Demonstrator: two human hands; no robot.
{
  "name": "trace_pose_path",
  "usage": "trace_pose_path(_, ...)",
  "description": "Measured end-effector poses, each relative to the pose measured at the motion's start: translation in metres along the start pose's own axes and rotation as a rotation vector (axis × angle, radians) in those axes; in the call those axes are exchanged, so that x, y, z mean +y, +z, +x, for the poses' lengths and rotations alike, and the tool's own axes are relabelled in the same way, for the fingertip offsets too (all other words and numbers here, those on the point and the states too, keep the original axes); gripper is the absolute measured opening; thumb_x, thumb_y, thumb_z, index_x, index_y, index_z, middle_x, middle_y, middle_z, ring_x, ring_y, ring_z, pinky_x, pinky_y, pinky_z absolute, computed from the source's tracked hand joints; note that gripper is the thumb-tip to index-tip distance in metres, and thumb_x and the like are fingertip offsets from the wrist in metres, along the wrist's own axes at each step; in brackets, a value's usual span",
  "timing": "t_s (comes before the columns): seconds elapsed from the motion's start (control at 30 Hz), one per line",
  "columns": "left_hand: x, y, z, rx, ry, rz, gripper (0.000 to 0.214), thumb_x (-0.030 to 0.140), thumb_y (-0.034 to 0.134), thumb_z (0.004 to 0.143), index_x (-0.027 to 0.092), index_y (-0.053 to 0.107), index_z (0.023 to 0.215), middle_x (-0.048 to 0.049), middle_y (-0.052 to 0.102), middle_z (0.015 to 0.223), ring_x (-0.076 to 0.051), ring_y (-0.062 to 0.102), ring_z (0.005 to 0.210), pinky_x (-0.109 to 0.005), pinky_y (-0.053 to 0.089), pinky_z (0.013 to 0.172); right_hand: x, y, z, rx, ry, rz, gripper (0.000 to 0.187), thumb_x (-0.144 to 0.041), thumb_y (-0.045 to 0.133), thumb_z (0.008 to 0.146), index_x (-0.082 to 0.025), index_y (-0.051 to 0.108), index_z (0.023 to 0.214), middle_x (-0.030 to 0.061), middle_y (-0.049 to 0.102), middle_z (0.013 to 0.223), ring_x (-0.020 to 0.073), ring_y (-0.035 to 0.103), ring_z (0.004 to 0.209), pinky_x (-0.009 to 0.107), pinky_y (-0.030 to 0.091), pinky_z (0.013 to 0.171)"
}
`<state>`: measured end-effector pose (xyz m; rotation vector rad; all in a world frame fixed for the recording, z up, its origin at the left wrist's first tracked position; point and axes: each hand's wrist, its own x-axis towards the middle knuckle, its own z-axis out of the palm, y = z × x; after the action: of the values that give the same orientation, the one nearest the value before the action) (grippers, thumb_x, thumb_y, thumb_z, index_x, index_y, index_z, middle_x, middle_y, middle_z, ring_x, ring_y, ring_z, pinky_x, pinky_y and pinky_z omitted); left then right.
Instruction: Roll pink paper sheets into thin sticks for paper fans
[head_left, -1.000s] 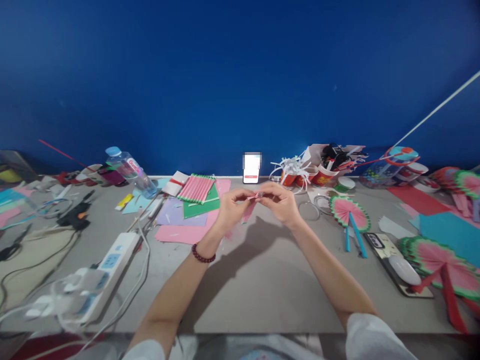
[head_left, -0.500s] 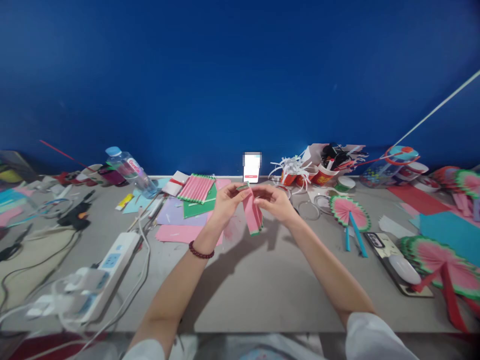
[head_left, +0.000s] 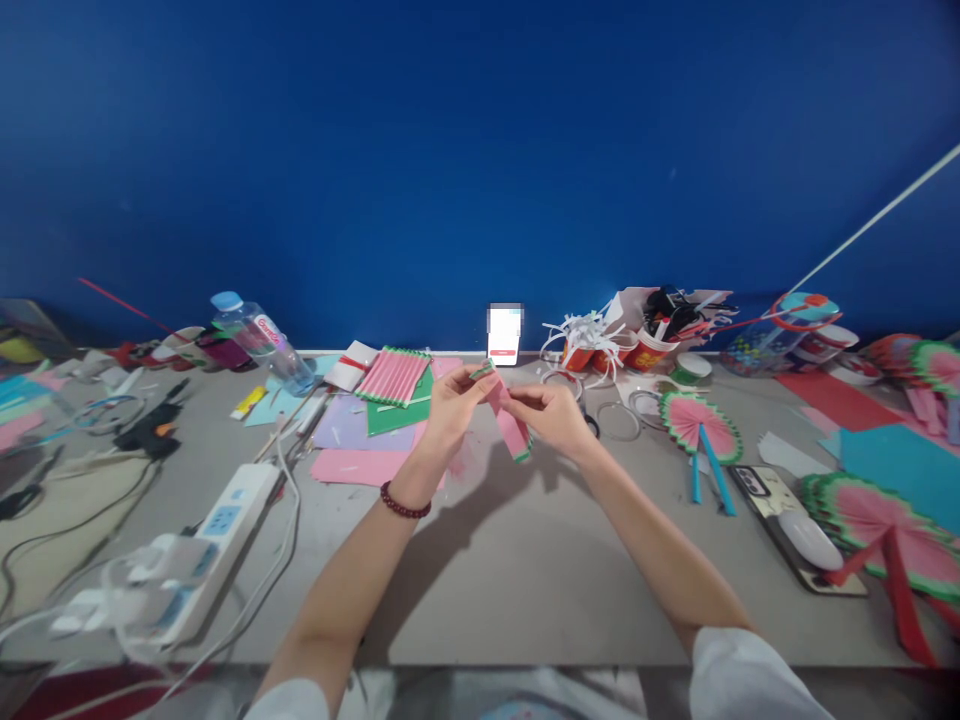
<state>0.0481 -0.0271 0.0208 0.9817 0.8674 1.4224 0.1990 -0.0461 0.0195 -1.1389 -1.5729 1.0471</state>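
Between my hands, above the table, is a folded pink paper strip [head_left: 513, 426] with green edges at its ends. My left hand [head_left: 454, 405] pinches its upper end by the green edge. The fingers of my right hand [head_left: 551, 412] are closed on the strip's right side, near the middle. Its lower green end hangs free, tilted down to the right. Left of my left hand lies a pleated pink paper [head_left: 394, 376] with green edges, partly on a green sheet [head_left: 397, 412].
A lit phone [head_left: 504, 338] leans against the blue wall. To the left are a power strip [head_left: 217, 550] with cables and a tilted plastic bottle [head_left: 262, 340]. Rightward lie finished paper fans [head_left: 701, 430], a phone under a white mouse [head_left: 810, 538], and paper cups [head_left: 651, 350] of tools.
The strip has turned, so its lower end now points further right and slightly higher. My right hand has shifted a little down along it; my left hand stays nearly in place.
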Motion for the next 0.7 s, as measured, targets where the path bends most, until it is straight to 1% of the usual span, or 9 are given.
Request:
trace_pose_path(0.17,-0.001,0.000,0.000,-0.044,-0.024,-0.041,0.027,0.032,0.080,0.057,0.014,0.065,0.069,0.0006,0.063,0.062,-0.009,0.057,0.056,-0.023,0.048,0.057,0.002,-0.001,0.000,0.003,-0.018,-0.052,0.022,-0.037,0.066,0.074,-0.020,0.075,0.085,0.0045,0.075,0.085,0.0199,0.068,0.077,0.031,0.052,0.071)
trace_pose_path(0.33,-0.003,-0.001,0.000,-0.085,-0.030,-0.066,0.026,0.032,0.078,0.061,0.015,0.066,0.075,0.0004,0.065,0.065,-0.009,0.058,0.059,-0.022,0.049,0.060,0.002,-0.002,0.000,0.059,-0.065,-0.117,0.017,-0.035,0.066,0.074,-0.021,0.075,0.078,0.0034,0.074,0.077,0.0196,0.068,0.072,0.031,0.051,0.069)
trace_pose_path(0.43,-0.001,-0.001,0.001,-0.091,-0.030,-0.040,0.032,0.030,0.082,0.053,0.016,0.067,0.078,0.0004,0.067,0.071,-0.009,0.060,0.063,-0.023,0.050,0.066,0.003,-0.002,0.000,0.095,-0.091,-0.157,0.015,-0.031,0.063,0.075,-0.021,0.075,0.077,0.0032,0.074,0.077,0.0198,0.067,0.072,0.031,0.050,0.067)
trace_pose_path(0.5,0.002,-0.001,0.000,-0.119,-0.020,0.026,0.033,0.027,0.084,0.048,0.016,0.068,0.074,-0.0005,0.067,0.073,-0.011,0.061,0.066,-0.025,0.050,0.069,0.004,-0.003,0.000,0.096,-0.091,-0.156,0.016,-0.029,0.062,0.075,-0.021,0.075,0.079,0.0035,0.074,0.079,0.0200,0.067,0.073,0.030,0.050,0.067)
trace_pose_path(0.57,0.005,-0.001,0.000,-0.159,0.017,0.096,0.026,0.027,0.083,0.050,0.015,0.067,0.066,-0.0014,0.067,0.071,-0.013,0.061,0.069,-0.027,0.051,0.071,0.004,-0.004,0.001,0.076,-0.074,-0.123,0.017,-0.030,0.063,0.074,-0.020,0.075,0.080,0.0042,0.074,0.078,0.0200,0.067,0.073,0.030,0.050,0.066)
trace_pose_path(0.6,0.006,-0.001,0.000,-0.161,0.038,0.115,0.023,0.028,0.082,0.052,0.015,0.067,0.063,-0.0015,0.067,0.070,-0.014,0.061,0.069,-0.028,0.051,0.071,0.005,-0.004,0.002,0.053,-0.056,-0.092,0.018,-0.032,0.065,0.073,-0.020,0.075,0.082,0.0045,0.074,0.079,0.0196,0.066,0.072,0.030,0.050,0.065)
trace_pose_path(0.63,0.007,-0.002,0.000,-0.144,0.055,0.120,0.022,0.028,0.082,0.053,0.015,0.067,0.061,-0.0014,0.067,0.069,-0.014,0.061,0.069,-0.029,0.051,0.072,0.005,-0.005,0.003,0.023,-0.035,-0.053,0.021,-0.033,0.067,0.072,-0.019,0.075,0.085,0.0046,0.074,0.079,0.0188,0.065,0.070,0.029,0.050,0.063)
trace_pose_path(0.7,0.007,-0.004,0.002,-0.072,0.066,0.108,0.021,0.028,0.081,0.052,0.016,0.067,0.061,-0.0008,0.067,0.068,-0.014,0.061,0.068,-0.029,0.050,0.071,0.006,-0.005,0.004,-0.053,0.006,0.034,0.029,-0.037,0.070,0.069,-0.019,0.074,0.092,0.0046,0.073,0.082,0.0166,0.064,0.067,0.028,0.049,0.060)
